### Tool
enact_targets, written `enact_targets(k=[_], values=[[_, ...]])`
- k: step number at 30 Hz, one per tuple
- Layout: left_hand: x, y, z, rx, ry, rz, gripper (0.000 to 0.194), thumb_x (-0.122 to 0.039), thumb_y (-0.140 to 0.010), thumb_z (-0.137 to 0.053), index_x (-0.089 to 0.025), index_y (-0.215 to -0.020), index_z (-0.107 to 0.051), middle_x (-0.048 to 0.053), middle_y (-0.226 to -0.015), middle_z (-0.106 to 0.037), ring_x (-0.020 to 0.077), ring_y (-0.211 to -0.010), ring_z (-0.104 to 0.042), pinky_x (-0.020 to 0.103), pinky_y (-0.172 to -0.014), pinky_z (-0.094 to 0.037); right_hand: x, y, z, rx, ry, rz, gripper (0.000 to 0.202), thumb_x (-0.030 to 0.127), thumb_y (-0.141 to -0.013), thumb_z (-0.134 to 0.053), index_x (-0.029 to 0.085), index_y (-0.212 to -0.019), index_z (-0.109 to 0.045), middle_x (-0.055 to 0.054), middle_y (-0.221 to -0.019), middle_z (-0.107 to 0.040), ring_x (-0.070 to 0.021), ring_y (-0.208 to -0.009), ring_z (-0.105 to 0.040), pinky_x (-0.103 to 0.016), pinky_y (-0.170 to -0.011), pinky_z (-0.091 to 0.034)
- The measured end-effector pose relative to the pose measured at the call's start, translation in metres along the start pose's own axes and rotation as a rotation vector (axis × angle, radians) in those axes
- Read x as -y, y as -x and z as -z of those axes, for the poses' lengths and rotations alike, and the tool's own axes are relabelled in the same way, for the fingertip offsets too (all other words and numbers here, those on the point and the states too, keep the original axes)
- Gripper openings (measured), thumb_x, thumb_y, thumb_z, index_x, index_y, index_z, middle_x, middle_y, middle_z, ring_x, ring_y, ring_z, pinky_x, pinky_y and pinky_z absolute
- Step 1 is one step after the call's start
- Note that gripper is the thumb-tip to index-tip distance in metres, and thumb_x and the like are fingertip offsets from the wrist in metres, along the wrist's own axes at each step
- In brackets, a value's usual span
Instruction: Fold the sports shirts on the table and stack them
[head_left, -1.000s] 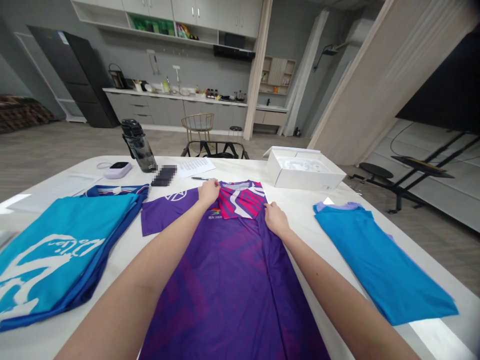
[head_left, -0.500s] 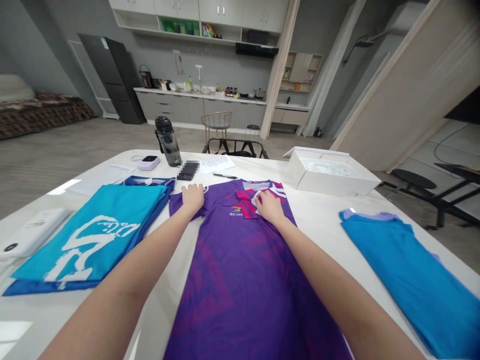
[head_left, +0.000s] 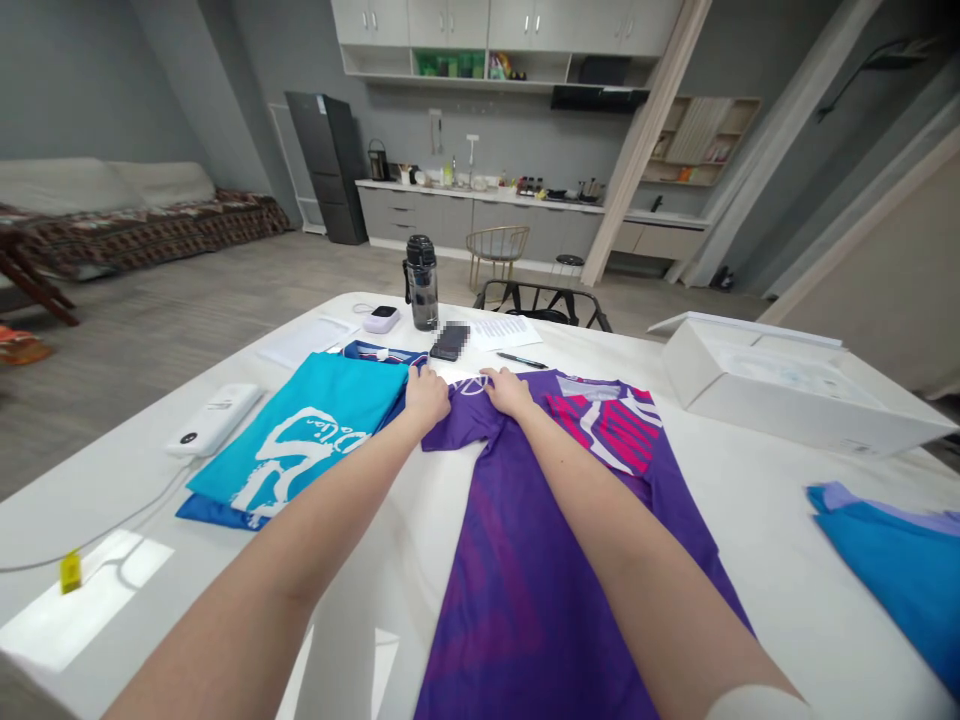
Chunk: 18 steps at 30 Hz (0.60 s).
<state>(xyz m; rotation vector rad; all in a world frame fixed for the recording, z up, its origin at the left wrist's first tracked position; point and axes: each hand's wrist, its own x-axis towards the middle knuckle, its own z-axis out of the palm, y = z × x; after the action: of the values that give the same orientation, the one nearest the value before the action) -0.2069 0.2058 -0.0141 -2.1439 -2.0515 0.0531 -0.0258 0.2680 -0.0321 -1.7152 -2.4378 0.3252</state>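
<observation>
While the purple jersey [head_left: 510, 570] is laid lengthwise toward the person on the tabletop [head_left: 757, 500], its sleeve [head_left: 466, 415] is touched outermost by the left hand [head_left: 427, 398] and, nearer the collar [head_left: 594, 390], by the right hand [head_left: 508, 392]; whether either grip is closed cannot be told.

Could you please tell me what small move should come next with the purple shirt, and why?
Perhaps fold the sleeve inward over the purple shirt: it sticks out sideways, with the left hand by its end and the right hand nearer the shoulder.
</observation>
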Motion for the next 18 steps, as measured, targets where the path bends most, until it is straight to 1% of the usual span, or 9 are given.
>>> enact_targets(k=[3,5,8,10,11,13,14,16,18], values=[[0.002,0.0,0.008,0.019,0.176,0.045,0.033,-0.019,-0.086,-0.056,-0.01,-0.115,-0.069,0.023,-0.114,-0.07,0.0369,-0.12,-0.056,0.051,-0.108,-0.026,0.001,-0.006,-0.003,0.017,0.026,0.044,0.035,0.034,-0.103,-0.04,0.032,-0.134,-0.057,-0.012,-0.128,-0.058,-0.0295,-0.114,-0.06,-0.052,-0.097,-0.044],[0.009,-0.004,0.018,0.046,0.283,0.126,0.031,-0.02,-0.083,-0.062,-0.012,-0.111,-0.07,0.021,-0.11,-0.072,0.036,-0.113,-0.061,0.049,-0.104,-0.034,-0.002,-0.009,-0.003,0.008,0.013,0.08,0.03,0.032,-0.103,-0.042,0.029,-0.124,-0.063,-0.01,-0.123,-0.061,-0.0265,-0.108,-0.062,-0.046,-0.095,-0.045],[0.023,-0.012,0.041,0.16,0.54,0.149,0.02,-0.031,-0.073,-0.075,-0.017,-0.088,-0.074,0.012,-0.085,-0.074,0.0297,-0.094,-0.068,0.039,-0.086,-0.047,-0.008,-0.013,0.003,-0.068,-0.069,0.122,0.023,0.027,-0.098,-0.05,0.024,-0.114,-0.067,-0.009,-0.113,-0.066,-0.022,-0.1,-0.062,-0.035,-0.089,-0.045],[0.026,-0.017,0.062,0.22,0.818,0.12,0.022,-0.037,-0.066,-0.081,-0.018,-0.072,-0.071,0.005,-0.067,-0.067,0.0237,-0.079,-0.066,0.033,-0.073,-0.048,-0.015,-0.016,0.012,-0.134,-0.161,0.145,0.019,0.023,-0.095,-0.054,0.021,-0.108,-0.068,-0.006,-0.101,-0.07,-0.0191,-0.092,-0.063,-0.029,-0.083,-0.045],[0.024,-0.018,0.073,0.245,0.966,0.111,0.026,-0.039,-0.063,-0.083,-0.018,-0.068,-0.069,0.003,-0.063,-0.064,0.0209,-0.073,-0.064,0.031,-0.068,-0.047,-0.019,-0.017,0.018,-0.163,-0.21,0.157,0.018,0.021,-0.094,-0.056,0.02,-0.105,-0.069,-0.005,-0.096,-0.071,-0.018,-0.087,-0.062,-0.027,-0.081,-0.045],[0.008,-0.02,0.093,0.299,1.21,0.108,0.033,-0.04,-0.059,-0.087,-0.017,-0.069,-0.066,0.0,-0.063,-0.062,0.0162,-0.067,-0.06,0.029,-0.063,-0.045,-0.032,-0.017,0.032,-0.213,-0.3,0.176,0.014,0.02,-0.09,-0.059,0.019,-0.099,-0.07,-0.003,-0.09,-0.071,-0.0165,-0.082,-0.062,-0.026,-0.079,-0.045],[-0.006,-0.02,0.101,0.332,1.319,0.1,0.035,-0.04,-0.058,-0.089,-0.017,-0.071,-0.066,0.0,-0.065,-0.062,0.0142,-0.065,-0.058,0.028,-0.062,-0.044,-0.04,-0.015,0.039,-0.236,-0.339,0.182,0.012,0.02,-0.089,-0.061,0.019,-0.096,-0.071,-0.003,-0.089,-0.072,-0.0162,-0.081,-0.062,-0.026,-0.079,-0.045],[-0.045,-0.019,0.109,0.383,1.517,0.073,0.036,-0.037,-0.059,-0.089,-0.017,-0.076,-0.065,-0.002,-0.068,-0.061,0.0109,-0.062,-0.056,0.025,-0.06,-0.043,-0.062,-0.006,0.053,-0.273,-0.413,0.177,0.013,0.02,-0.086,-0.063,0.018,-0.096,-0.072,-0.003,-0.092,-0.073,-0.0157,-0.082,-0.062,-0.026,-0.081,-0.046],[-0.092,-0.018,0.107,0.394,1.706,0.061,0.031,-0.033,-0.066,-0.086,-0.018,-0.081,-0.063,-0.002,-0.071,-0.06,0.0092,-0.061,-0.057,0.024,-0.061,-0.044,-0.089,0.009,0.064,-0.287,-0.488,0.113,0.022,0.018,-0.085,-0.063,0.018,-0.105,-0.072,-0.004,-0.095,-0.074,-0.0149,-0.08,-0.063,-0.026,-0.081,-0.047]])
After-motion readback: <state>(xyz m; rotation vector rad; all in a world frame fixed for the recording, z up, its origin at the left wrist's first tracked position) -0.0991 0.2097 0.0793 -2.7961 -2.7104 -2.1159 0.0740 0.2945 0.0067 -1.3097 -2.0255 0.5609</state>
